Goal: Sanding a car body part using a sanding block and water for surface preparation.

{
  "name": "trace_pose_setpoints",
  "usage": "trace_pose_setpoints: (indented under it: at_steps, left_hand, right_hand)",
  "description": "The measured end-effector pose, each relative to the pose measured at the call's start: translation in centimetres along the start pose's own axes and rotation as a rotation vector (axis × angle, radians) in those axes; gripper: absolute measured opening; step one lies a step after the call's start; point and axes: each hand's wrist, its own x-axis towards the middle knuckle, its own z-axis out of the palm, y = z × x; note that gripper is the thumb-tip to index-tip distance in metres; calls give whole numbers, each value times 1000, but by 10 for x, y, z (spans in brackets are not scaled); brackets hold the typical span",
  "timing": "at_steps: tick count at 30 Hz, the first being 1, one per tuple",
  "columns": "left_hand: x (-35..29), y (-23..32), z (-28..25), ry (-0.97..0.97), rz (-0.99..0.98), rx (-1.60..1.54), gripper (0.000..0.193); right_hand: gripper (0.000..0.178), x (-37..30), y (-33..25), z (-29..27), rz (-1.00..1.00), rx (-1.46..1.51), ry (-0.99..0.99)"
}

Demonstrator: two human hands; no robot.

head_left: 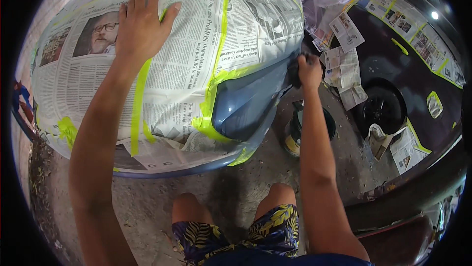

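bucket [295, 140] by knee (contents unclear); right hand [309, 69] grips dark pad [294, 72], left hand [140, 22] flat, open.

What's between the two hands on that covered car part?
In the head view, between the left hand and right hand lie taped newspaper, yellow-green masking tape and a bare blue-grey panel.

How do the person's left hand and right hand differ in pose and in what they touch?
The left hand lies flat with fingers spread on the newspaper masking, while the right hand is closed around a dark pad. The left hand rests on paper; the right hand presses at the edge of the bare blue-grey panel. Both arms are bare and stretched forward.
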Motion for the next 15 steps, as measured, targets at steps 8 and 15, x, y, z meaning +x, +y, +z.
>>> trace_pose_setpoints:
  at_steps: [8, 15]
  left_hand:
    - [1, 1, -1, -13, -2, -9, 66]
    - [1, 2, -2, -15, 1, -9, 65]
  right_hand:
    - [54, 9, 7, 4, 74, -8, -77]
    - [53, 3, 8, 4, 71, 13, -33]
